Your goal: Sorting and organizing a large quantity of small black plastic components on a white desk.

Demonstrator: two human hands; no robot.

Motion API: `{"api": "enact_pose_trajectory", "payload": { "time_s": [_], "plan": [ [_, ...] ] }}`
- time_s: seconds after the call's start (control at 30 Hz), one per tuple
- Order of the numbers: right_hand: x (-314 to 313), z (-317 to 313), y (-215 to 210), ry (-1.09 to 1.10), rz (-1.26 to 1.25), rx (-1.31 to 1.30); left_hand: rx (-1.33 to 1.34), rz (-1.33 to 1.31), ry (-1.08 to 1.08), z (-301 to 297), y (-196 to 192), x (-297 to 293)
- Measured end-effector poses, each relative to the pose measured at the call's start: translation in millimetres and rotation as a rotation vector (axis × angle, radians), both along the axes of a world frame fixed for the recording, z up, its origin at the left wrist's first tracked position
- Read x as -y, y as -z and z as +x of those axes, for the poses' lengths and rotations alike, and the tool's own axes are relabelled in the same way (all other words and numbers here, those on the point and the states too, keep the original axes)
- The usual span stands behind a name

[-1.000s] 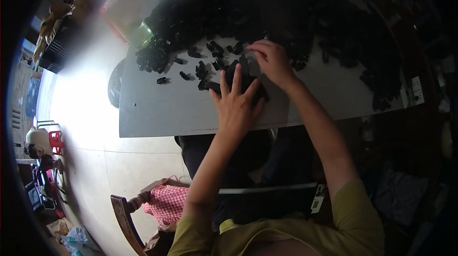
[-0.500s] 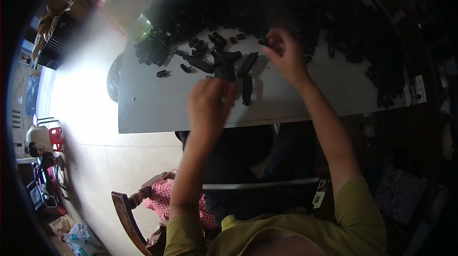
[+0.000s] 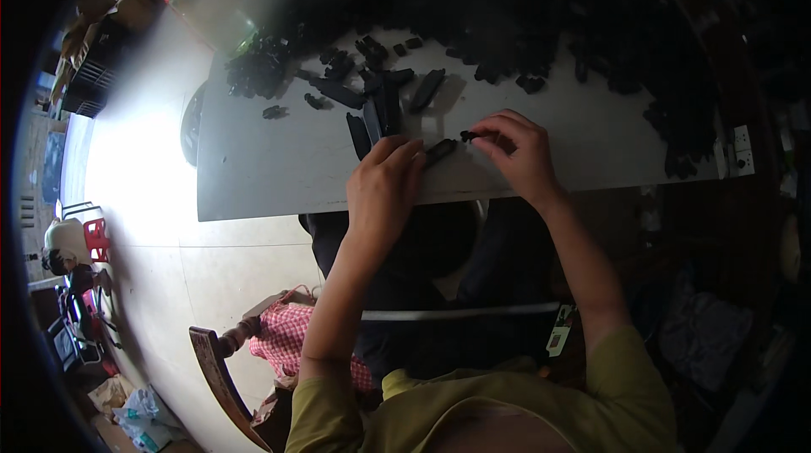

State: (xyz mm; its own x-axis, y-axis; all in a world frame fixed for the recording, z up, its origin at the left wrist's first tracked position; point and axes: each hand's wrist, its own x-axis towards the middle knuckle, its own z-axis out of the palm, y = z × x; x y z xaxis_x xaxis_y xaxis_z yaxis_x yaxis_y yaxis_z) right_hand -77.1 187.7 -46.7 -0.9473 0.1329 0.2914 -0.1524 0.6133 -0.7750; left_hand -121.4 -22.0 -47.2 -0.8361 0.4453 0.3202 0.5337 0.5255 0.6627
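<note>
Both hands close together at the near edge of the grey table (image 3: 279, 174). Left hand (image 3: 384, 187) grips a long black piece (image 3: 441, 149); right hand (image 3: 519, 149) pinches a small black part (image 3: 467, 136) just beside its end. Heap of black pieces (image 3: 524, 22) lies beyond.

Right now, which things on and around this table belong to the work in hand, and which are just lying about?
In hand:
left hand on a long black plastic piece
right hand pinching a small black part
row of black pieces
black parts heap
grey table

Lying about:
wooden chair with red checked cloth
clear plastic jar
</note>
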Motion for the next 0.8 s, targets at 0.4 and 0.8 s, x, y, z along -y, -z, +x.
{"api": "enact_pose_trajectory", "payload": {
  "time_s": [0.4,0.8],
  "plan": [
    [19,-16,-6,-0.392,0.339,-0.256,0.086,0.093,0.127,-5,9,10],
    [21,-36,-31,-0.485,0.298,0.267,0.062,0.113,0.167,-8,10,12]
  ]
}}
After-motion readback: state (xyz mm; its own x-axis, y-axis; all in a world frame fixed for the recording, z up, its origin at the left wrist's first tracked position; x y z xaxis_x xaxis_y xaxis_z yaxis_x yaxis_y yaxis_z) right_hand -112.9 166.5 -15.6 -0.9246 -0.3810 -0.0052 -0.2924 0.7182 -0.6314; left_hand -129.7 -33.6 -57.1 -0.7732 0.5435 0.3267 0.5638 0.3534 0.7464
